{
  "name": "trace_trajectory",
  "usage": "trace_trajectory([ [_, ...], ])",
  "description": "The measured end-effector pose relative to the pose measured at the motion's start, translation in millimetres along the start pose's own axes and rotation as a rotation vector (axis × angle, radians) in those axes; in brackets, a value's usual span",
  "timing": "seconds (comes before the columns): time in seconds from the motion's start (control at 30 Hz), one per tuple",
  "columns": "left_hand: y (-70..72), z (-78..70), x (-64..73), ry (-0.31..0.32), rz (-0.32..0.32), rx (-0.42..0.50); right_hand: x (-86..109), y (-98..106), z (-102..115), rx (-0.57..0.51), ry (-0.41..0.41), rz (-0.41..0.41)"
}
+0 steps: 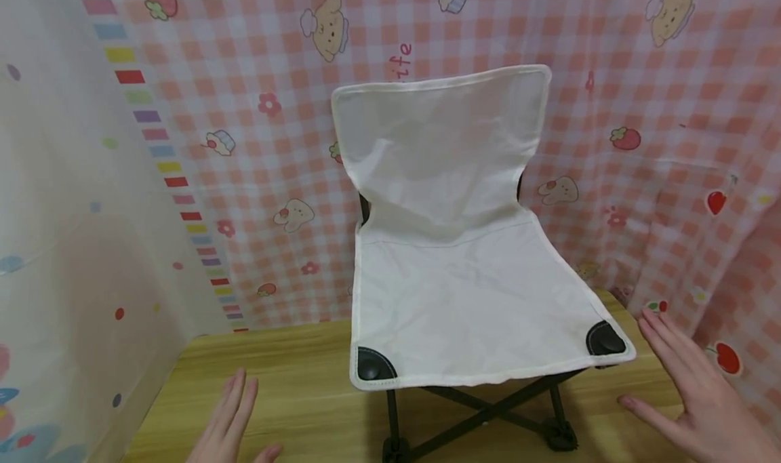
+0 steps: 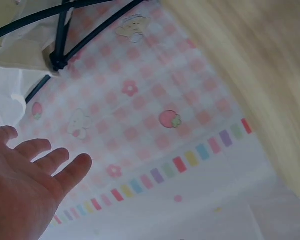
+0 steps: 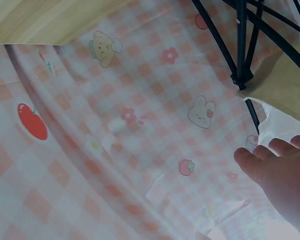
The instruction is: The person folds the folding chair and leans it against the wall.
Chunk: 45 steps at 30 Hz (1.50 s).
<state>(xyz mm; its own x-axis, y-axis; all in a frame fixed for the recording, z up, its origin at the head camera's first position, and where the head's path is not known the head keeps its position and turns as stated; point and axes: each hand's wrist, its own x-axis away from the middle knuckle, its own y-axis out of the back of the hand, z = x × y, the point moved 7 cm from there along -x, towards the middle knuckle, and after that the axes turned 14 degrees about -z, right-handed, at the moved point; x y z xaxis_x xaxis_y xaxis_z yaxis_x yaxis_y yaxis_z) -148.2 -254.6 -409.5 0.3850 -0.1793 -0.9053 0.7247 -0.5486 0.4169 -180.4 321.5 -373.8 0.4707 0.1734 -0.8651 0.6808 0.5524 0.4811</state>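
While the left hand and right hand flank it, both spread with fingers extended, one chair stands unfolded on the bench. White fabric, creased; two black patches at the front corners; dark crossed legs, upper parts hidden by the seat in head view. Two feet seen there, one cut off below.

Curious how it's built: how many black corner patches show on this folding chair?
2 on the seat: one black corner patch at its near left, another at its near right; others may be hidden.
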Motion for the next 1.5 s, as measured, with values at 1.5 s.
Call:
trace_trajectory([
  [1.5,-42.6,-84.0,-65.3,0.013,-0.298,0.342,-48.3,1,69,-0.333,0.152,-0.272],
])
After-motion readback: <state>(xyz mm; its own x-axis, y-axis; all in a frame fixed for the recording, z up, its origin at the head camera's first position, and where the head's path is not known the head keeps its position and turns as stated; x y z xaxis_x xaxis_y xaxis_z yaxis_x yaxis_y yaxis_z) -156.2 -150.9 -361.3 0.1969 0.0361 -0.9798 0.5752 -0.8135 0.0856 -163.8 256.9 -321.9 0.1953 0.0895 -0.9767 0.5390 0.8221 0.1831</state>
